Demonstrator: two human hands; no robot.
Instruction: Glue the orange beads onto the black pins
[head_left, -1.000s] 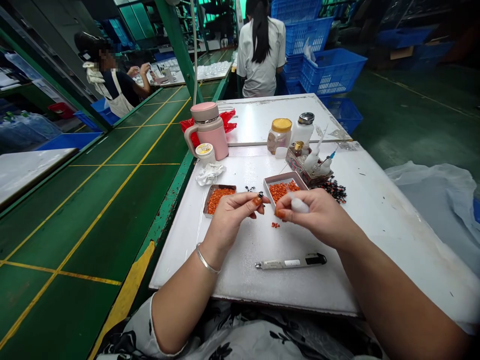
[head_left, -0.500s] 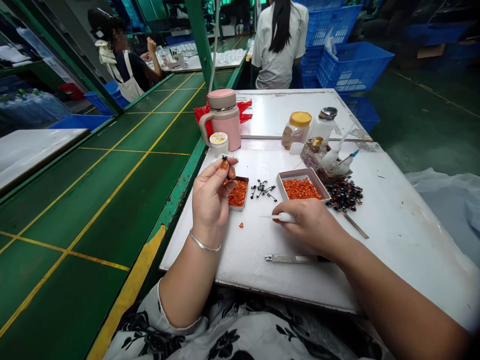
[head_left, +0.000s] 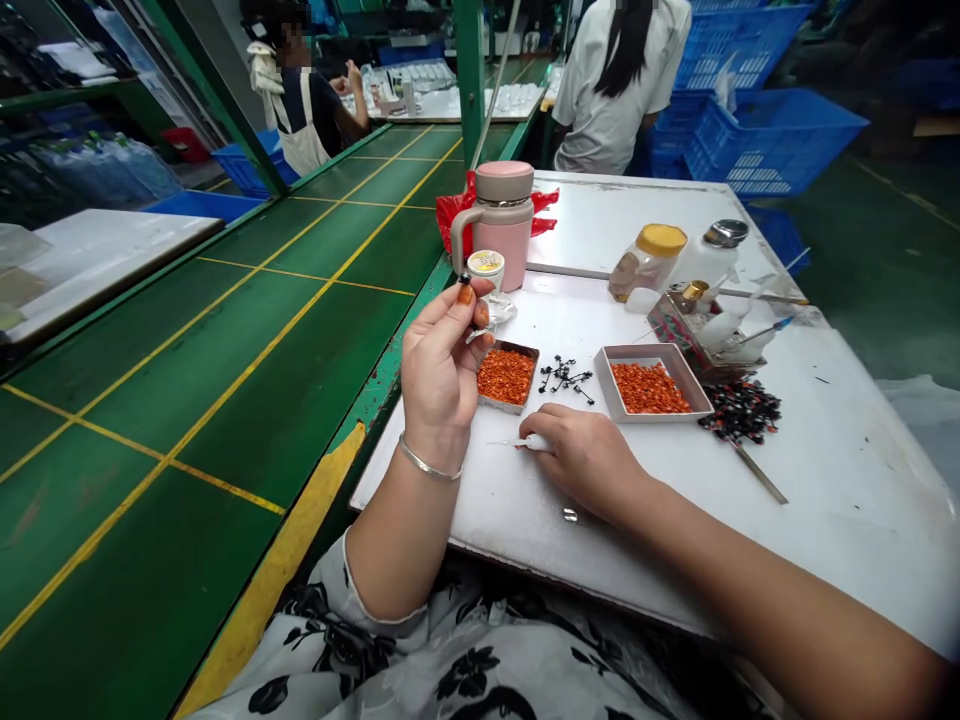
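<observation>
Tiny black piece [head_left: 464, 279]: just the one up in the air, dark and small, too little to make out its exact shape; it sits at the tips of the left fingers, above the worktop [head_left: 840, 440].
Left hand [head_left: 441, 360]: thumb and finger pinching that piece, the rest loosely curled; one silver bracelet [head_left: 429, 462] on the wrist.
Right hand [head_left: 589, 452]: low over the worktop, fingers closed around one little white bottle [head_left: 537, 443], its thin tip pointing left and well apart from the black piece.
Boxes: two, shallow and open. The left box [head_left: 536, 375] is near the left hand, the right box [head_left: 636, 353] is behind the right hand, both loaded with shiny orange bits [head_left: 649, 388], way too many to count.
Black sprigs [head_left: 564, 376]: a small loose cluster between the boxes, tangled, so no honest count.
Black-and-orange pile [head_left: 742, 410]: one heap, just right of the right box, with one metal strip [head_left: 761, 475] poking out.
Drinks and jars: one pink mug [head_left: 510, 245], one small white tub [head_left: 486, 264] in front of it, one yellow-lidded jar [head_left: 649, 262], one silver-capped bottle [head_left: 709, 260].
Tray [head_left: 682, 335]: one, holding a gold-capped bottle plus some white ones I can't count cleanly.
Other people: two, one in a white shirt [head_left: 622, 80], one in an apron [head_left: 311, 130] across the green belt [head_left: 315, 400].
</observation>
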